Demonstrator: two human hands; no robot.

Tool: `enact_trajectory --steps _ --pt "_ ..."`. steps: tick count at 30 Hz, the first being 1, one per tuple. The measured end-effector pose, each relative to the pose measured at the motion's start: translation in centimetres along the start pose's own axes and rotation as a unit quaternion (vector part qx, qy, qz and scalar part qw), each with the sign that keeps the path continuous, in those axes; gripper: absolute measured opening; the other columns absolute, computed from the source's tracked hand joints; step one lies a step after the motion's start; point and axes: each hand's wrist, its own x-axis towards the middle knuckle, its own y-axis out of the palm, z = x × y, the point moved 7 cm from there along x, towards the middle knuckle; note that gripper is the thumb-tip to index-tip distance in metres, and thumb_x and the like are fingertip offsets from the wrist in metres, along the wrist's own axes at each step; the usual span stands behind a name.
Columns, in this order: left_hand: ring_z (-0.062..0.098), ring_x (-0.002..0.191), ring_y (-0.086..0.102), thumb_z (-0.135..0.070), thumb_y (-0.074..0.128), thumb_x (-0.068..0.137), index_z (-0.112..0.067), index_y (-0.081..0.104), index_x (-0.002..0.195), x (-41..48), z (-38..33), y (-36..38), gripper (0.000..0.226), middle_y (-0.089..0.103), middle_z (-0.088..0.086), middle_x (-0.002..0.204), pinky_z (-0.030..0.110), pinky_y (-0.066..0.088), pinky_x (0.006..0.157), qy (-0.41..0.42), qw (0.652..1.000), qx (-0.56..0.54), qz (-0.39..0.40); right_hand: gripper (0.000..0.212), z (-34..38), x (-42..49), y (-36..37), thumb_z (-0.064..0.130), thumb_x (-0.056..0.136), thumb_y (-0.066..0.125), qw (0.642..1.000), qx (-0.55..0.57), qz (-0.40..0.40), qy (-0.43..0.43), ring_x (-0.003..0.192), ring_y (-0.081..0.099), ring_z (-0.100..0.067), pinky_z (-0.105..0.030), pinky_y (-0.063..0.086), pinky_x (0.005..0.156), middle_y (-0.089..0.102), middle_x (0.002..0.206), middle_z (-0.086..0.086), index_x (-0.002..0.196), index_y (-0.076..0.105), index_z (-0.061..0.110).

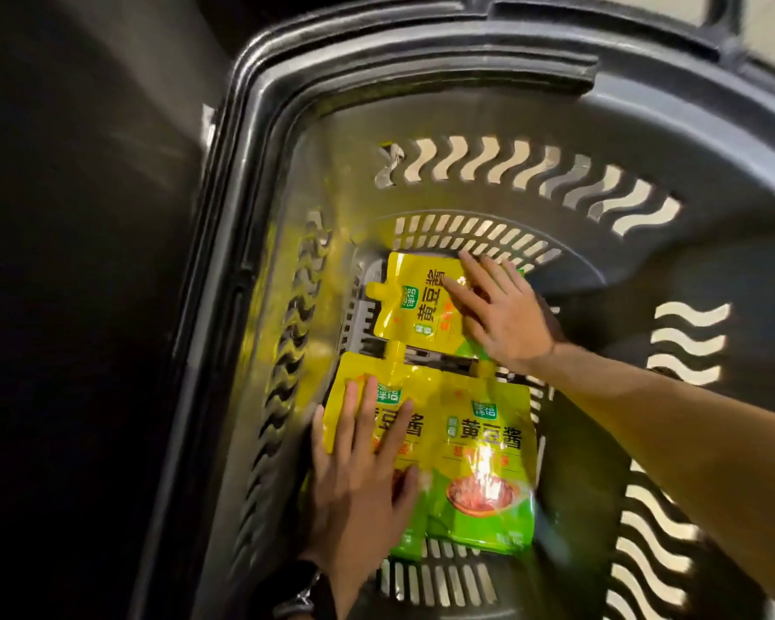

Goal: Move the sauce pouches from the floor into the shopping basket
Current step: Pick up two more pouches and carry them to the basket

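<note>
A dark grey shopping basket (421, 51) is viewed from above, with wavy slots cut in its walls and straight slots in its bottom. Three yellow-and-green sauce pouches are laid flat on the basket bottom.

The far pouch (415, 302) is placed near the far edge of the bottom and turned sideways, with its spout directed at the left wall. The near-left pouch (403, 382) and the near-right pouch (484, 445) are set side by side at the near edge, with their spouts directed at the far pouch. Their inner edges meet; which edge lies on top cannot be determined.

The left hand (359, 481) is laid palm-down on the near-left pouch, with the fingers straight and slightly spread. No part of the pouch is gripped. A dark watch (305, 592) is worn on the left wrist.

The right hand (502, 315) is laid palm-down on the right part of the far pouch, with the fingers straight and spread. Part of the print is covered by the fingers. The near-right pouch is touched by neither hand.
</note>
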Motion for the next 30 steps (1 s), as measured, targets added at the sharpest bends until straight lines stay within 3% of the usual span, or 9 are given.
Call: enact_trajectory --steps 4,9,13,15,17,20,22,25,30 --pt "0.043 0.150 0.020 -0.047 0.045 0.091 -0.018 0.047 0.148 0.7 -1.5 -0.5 0.064 0.023 0.023 0.162 0.069 0.023 0.113 0.016 0.999 0.028 -0.013 0.061 -0.5 -0.7 1.0 0.047 0.098 0.017 0.998 0.058 -0.014 0.038 0.146 0.026 -0.039 -0.057 0.014 0.119 0.029 0.159 -0.015 0.148 0.044 0.023" --pt "0.034 0.154 0.014 -0.049 0.038 0.097 -0.025 0.030 0.157 0.8 -1.5 0.7 0.064 0.016 0.014 0.166 0.065 0.020 0.117 0.036 0.998 -0.003 -0.060 0.058 -0.5 -0.7 1.5 0.038 0.096 0.027 0.996 0.042 -0.071 0.025 0.146 0.024 -0.040 -0.061 0.009 0.118 0.029 0.158 -0.018 0.148 0.044 0.019" --pt "0.034 0.154 0.014 -0.048 0.039 0.097 -0.025 0.030 0.157 0.2 -1.5 1.4 0.064 0.016 0.015 0.166 0.067 0.017 0.117 0.043 0.997 -0.002 -0.067 0.060 -0.8 -0.7 1.8 0.043 0.102 0.022 0.996 -0.061 0.054 0.028 0.151 -0.001 -0.038 -0.055 -0.006 0.121 0.000 0.165 -0.013 0.158 0.006 0.030" --pt "0.033 0.154 0.013 -0.050 0.038 0.097 -0.027 0.028 0.157 0.3 -1.7 1.3 0.065 0.013 0.014 0.167 0.067 0.021 0.116 0.035 0.999 0.001 -0.026 0.070 -0.4 -0.9 0.5 0.041 0.101 0.033 0.988 -0.068 0.126 0.061 0.150 -0.012 -0.035 -0.054 -0.006 0.121 -0.014 0.164 -0.011 0.156 -0.008 0.032" --pt "0.032 0.154 0.013 -0.053 0.038 0.094 -0.030 0.028 0.157 0.7 -1.6 0.6 0.067 0.015 0.011 0.167 0.065 0.024 0.116 0.009 1.000 0.007 0.017 0.083 1.0 -1.7 -2.1 0.030 0.093 0.050 0.986 -0.017 0.140 0.091 0.151 -0.008 -0.034 -0.052 0.001 0.123 -0.011 0.164 -0.011 0.158 -0.002 0.027" --pt "0.033 0.152 0.023 -0.052 0.045 0.090 -0.032 0.028 0.157 0.1 -2.0 -2.4 0.072 0.022 0.011 0.164 0.058 0.026 0.119 -0.032 0.998 0.003 0.057 0.084 3.7 -4.5 -6.2 0.022 0.086 0.058 0.982 0.071 0.128 0.121 0.151 0.007 -0.034 -0.049 0.015 0.122 -0.001 0.165 -0.011 0.157 0.012 0.021" --pt "0.031 0.153 0.020 -0.049 0.044 0.097 -0.036 0.017 0.159 -1.1 -2.7 -5.0 0.068 0.017 0.008 0.166 0.048 0.025 0.122 -0.048 0.992 -0.003 0.114 0.084 5.0 -7.1 -9.1 0.021 0.086 0.062 0.975 0.110 0.132 0.141 0.149 0.015 -0.032 -0.048 0.025 0.119 0.002 0.165 -0.010 0.156 0.015 0.020" --pt "0.025 0.142 0.036 -0.046 0.049 0.096 -0.034 0.022 0.154 -3.1 -4.2 -10.5 0.066 0.036 0.003 0.154 0.041 0.041 0.109 -0.062 0.984 0.023 0.166 0.084 6.7 -11.1 -14.3 0.028 0.087 0.063 0.964 0.133 0.153 0.171 0.145 0.022 -0.031 -0.045 0.034 0.113 0.014 0.162 -0.011 0.155 0.015 0.021" --pt "0.025 0.119 0.057 -0.048 0.059 0.092 -0.026 0.040 0.142 -6.3 -8.5 -22.5 0.058 0.055 0.002 0.133 0.040 0.053 0.089 -0.069 0.988 0.021 0.135 0.075 8.3 -18.2 -24.6 0.040 0.085 0.065 0.943 0.143 0.203 0.222 0.137 0.036 -0.030 -0.045 0.041 0.105 0.036 0.147 -0.009 0.149 0.029 0.022"
